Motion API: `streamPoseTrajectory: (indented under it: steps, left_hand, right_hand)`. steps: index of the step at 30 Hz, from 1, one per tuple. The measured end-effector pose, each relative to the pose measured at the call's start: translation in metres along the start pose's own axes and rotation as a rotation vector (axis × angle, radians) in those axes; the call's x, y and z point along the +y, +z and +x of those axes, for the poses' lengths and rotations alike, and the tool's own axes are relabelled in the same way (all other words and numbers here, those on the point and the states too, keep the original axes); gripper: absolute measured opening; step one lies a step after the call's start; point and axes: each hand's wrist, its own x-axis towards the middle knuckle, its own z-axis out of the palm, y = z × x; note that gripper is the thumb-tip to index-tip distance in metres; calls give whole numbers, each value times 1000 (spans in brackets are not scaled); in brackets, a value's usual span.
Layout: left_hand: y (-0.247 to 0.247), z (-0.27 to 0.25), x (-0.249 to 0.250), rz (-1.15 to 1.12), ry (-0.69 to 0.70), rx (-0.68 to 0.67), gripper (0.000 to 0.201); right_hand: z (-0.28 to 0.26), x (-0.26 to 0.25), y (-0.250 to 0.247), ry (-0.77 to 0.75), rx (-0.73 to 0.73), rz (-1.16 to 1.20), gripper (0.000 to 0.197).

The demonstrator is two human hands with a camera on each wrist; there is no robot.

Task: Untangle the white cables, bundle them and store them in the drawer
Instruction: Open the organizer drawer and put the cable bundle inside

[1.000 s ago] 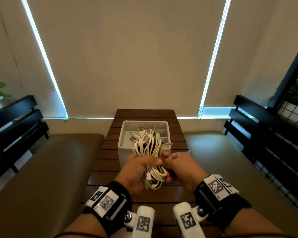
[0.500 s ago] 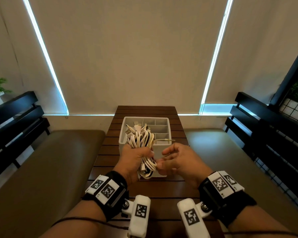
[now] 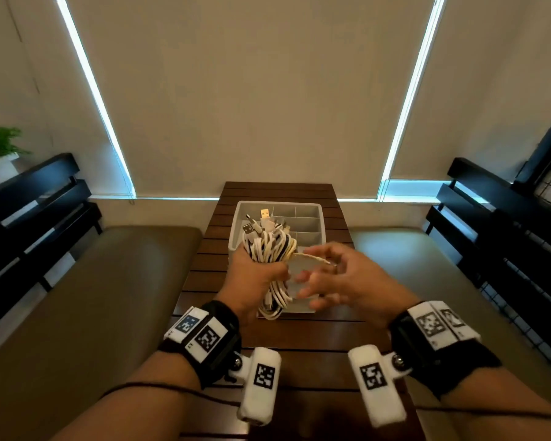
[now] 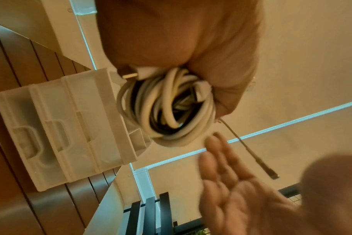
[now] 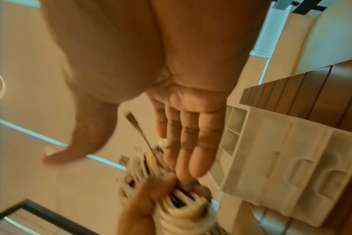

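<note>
My left hand (image 3: 252, 278) grips a coiled bundle of white cables (image 3: 269, 249) round its middle, held upright just in front of the white drawer box (image 3: 312, 211). Several plugs stick out of the bundle's top. One thin loose cable end (image 3: 312, 257) juts out to the right. My right hand (image 3: 347, 278) hovers beside the bundle with fingers spread and holds nothing. The left wrist view shows the cable coil (image 4: 167, 111) in my fist and the loose end (image 4: 249, 149) free above my right palm (image 4: 231, 182). The right wrist view shows straight fingers (image 5: 187, 135) near the bundle (image 5: 181, 211).
The box stands on a narrow dark slatted wooden table (image 3: 299, 332); its top is divided into compartments (image 3: 299, 224), and its front shows drawer handles (image 4: 30, 139). Padded benches (image 3: 77, 297) with black slatted backs (image 3: 29, 192) flank the table on both sides.
My right hand has let go of the bundle, opened and drawn a little to the right. My left hand has lifted the bundle up and forward, towards the box.
</note>
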Motion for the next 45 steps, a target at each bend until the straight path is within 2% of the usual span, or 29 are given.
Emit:
streamPoseTrajectory:
  steps: [2,5,7,11,14,17,21,25,28,30,33,36,38,40,43,45]
  left_hand:
    - [-1,-1,1,12,10,18,46]
    - [2,-2,-1,1,-6,-11,45]
    - [5,-2,-1,-56,-22,-46,44]
    - [11,-3,4,-188,-74,-133,44]
    - [9,-2,6,-210,-97,-178,34]
    - [8,-2,8,-214,-123,-181,45]
    - [11,-3,9,-231,-152,-144,61]
    - [14,-3,8,-168,-133,-160,45]
    - [16,-5,5,-151,-129,-170,54]
    - [17,-7,4,-163,-134,-194,48]
    - [17,-10,6,-163,-137,-235,39]
    - [15,-8,8,-106,-138,-262,48]
    - [12,-4,5,-61,-140,-232,53]
    - [8,0,-1,-24,-138,-194,57]
    - [2,4,-11,3,-140,-142,46]
    - [3,2,-20,36,-150,-122,41]
  right_hand:
    - [-1,-8,-5,-64,69,9,50]
    - [2,-11,-5,-122,159,-252,15]
    - [5,-9,-4,-108,180,-333,6]
    - [8,-2,5,-85,217,-340,12]
    - [8,-2,8,-80,242,-239,6]
    - [6,-3,11,-61,263,-147,3]
    - [9,-2,14,-51,326,-37,18]
    - [10,-3,13,-59,319,-142,3]
    - [13,-4,14,-29,313,-233,7]
    - [15,-5,12,13,311,-227,11]
    - [19,-1,3,70,354,-228,27]
    - [24,4,3,74,323,-229,22]
    - [26,5,5,54,294,-276,13]
    - [26,6,4,47,205,-227,4]
    - [26,12,1,95,67,-68,19]
    - [29,17,6,84,125,-216,25]
